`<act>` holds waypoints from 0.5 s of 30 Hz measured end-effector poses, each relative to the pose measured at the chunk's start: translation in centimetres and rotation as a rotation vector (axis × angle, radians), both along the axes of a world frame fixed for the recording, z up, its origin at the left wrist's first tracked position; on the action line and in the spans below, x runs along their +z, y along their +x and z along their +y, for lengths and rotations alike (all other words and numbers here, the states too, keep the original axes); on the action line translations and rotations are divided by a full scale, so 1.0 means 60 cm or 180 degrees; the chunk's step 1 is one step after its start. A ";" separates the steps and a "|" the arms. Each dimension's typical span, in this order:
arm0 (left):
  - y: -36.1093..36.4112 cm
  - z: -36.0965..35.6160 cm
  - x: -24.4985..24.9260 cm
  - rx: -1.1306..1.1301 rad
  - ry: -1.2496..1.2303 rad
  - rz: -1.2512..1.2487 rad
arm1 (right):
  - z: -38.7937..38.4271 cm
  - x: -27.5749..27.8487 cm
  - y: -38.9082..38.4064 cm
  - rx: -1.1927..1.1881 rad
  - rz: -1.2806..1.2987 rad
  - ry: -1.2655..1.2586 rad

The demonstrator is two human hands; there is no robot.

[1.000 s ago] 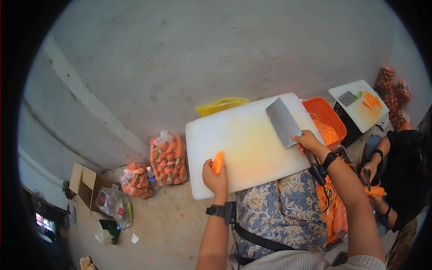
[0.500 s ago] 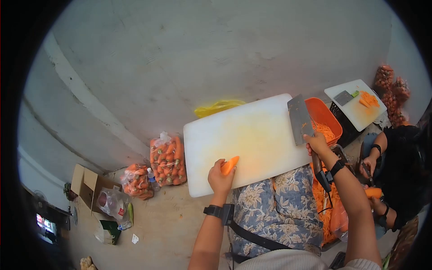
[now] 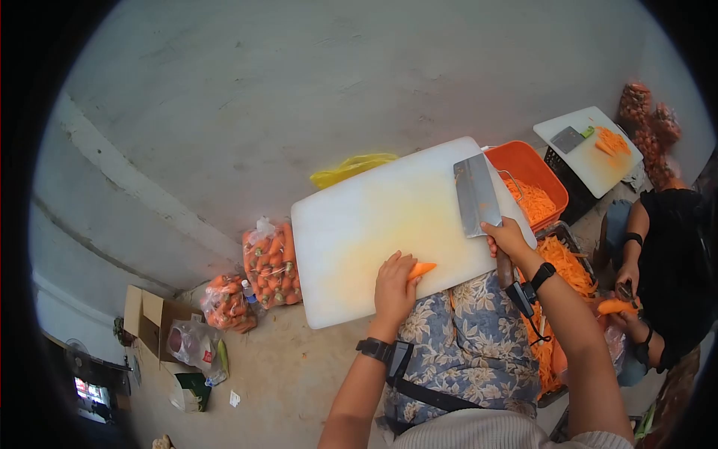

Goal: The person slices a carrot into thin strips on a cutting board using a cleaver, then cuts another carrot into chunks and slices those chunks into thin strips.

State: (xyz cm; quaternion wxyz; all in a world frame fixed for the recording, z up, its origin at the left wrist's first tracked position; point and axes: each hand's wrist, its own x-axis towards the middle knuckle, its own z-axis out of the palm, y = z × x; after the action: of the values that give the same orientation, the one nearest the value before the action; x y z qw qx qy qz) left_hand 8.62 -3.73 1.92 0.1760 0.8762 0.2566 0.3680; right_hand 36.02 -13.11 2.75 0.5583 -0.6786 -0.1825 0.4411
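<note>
A peeled carrot (image 3: pixel 424 269) lies on the white cutting board (image 3: pixel 336 232) near its front edge. My left hand (image 3: pixel 394 286) is closed over the carrot's thick end and leaves the pointed tip showing to the right. In my right hand (image 3: pixel 508 241) is a cleaver (image 3: pixel 476 196), gripped at the handle close to the blade. The broad blade is held over the right part of the board, apart from the carrot. An orange bin (image 3: pixel 535 176) with shredded carrot (image 3: pixel 532 200) stands just beyond the board's right side.
Bags of carrots (image 3: pixel 271 262) stand left of the board, near a cardboard box (image 3: pixel 149 318). A black crate (image 3: pixel 572 258) of carrot peelings sits at my right. Beside it a co-worker (image 3: pixel 669 269) holds a carrot. Farther right, another cutting board (image 3: pixel 591 161) carries a cleaver and shreds.
My left hand has brought the carrot down and rightward onto the board, pointing its tip right. The cleaver has shifted left over the board and its blade is turned more upright.
</note>
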 end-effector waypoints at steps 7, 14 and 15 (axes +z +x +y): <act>-0.012 -0.026 -0.005 0.0737 -0.0390 -0.0121 | 0.002 0.002 0.004 0.0113 -0.0082 -0.0033; -0.013 -0.025 -0.016 0.0801 -0.0466 -0.0094 | -0.002 0.013 -0.008 -0.0094 -0.0157 -0.0062; -0.014 -0.027 -0.016 0.0740 -0.0538 -0.0209 | -0.003 0.013 -0.005 -0.0090 -0.0176 -0.0099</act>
State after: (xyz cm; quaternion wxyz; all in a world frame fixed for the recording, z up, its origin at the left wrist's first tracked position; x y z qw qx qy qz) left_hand 7.80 -5.33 0.93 0.2135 0.8101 0.3806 0.3915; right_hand 35.69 -13.26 3.51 0.5486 -0.7016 -0.1815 0.4170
